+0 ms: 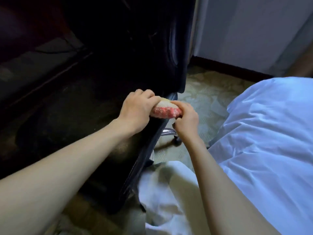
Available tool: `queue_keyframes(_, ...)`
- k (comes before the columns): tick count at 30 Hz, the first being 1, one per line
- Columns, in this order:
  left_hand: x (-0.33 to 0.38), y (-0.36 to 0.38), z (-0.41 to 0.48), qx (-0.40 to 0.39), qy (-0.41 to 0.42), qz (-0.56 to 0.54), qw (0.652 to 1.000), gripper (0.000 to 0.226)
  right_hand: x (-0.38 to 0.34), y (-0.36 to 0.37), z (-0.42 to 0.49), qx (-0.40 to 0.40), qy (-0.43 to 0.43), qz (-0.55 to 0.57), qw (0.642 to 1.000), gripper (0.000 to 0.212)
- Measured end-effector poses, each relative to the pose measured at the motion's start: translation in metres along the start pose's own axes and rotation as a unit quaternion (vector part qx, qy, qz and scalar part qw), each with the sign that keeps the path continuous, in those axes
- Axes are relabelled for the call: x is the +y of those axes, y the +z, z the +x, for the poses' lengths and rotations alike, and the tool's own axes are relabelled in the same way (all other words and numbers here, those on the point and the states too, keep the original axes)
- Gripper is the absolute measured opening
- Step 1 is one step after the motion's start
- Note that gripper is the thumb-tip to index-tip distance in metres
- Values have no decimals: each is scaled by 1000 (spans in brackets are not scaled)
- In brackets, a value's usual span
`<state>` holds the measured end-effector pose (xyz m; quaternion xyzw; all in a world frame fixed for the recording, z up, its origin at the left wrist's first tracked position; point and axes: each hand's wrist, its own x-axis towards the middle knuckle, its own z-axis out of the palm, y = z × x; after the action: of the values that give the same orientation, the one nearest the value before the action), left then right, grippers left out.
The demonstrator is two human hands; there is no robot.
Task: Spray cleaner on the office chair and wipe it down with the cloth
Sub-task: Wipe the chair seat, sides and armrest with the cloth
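Gripping cloth (166, 110), left hand (135, 112), right hand (186, 120); chair (145, 150) shadowed.

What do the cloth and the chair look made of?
The cloth looks like fuzzy terry or microfibre, white with a pink band; nubby pile shows. The chair looks like black leather or faux leather, unclear which: smooth, soft sheen along its creases.

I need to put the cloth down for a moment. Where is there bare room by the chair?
Bare carpet lies between the chair back, the wall and the bed. The seat left of the left hand looks bare, though dim. It is crowded below the cloth, where the caster sits.
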<state>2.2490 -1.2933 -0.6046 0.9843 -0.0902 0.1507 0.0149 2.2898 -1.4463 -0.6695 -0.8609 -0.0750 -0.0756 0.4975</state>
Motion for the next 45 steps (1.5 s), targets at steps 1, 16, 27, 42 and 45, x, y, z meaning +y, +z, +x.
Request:
queue_keyframes(1,7,6,23,-15,26,16,999,45,11,-1,7,18,51,18,998,64)
queue_keyframes(16,0,88,95,-144,127,46,980,53,73,55,32,-19,356,329,874,62)
queue_keyframes(27,-5,78,48,-149,85,-68,983,57,48,56,1,-11,371,296,880,61)
queue_keyframes(42,5,52,-20,-164,-13,-112,980,59,2,47,-49,42,389,276,878,59)
queue_keyframes(45,-2,44,-33,-170,-39,-129,976,58,-7,48,-61,40,367,257,893,60)
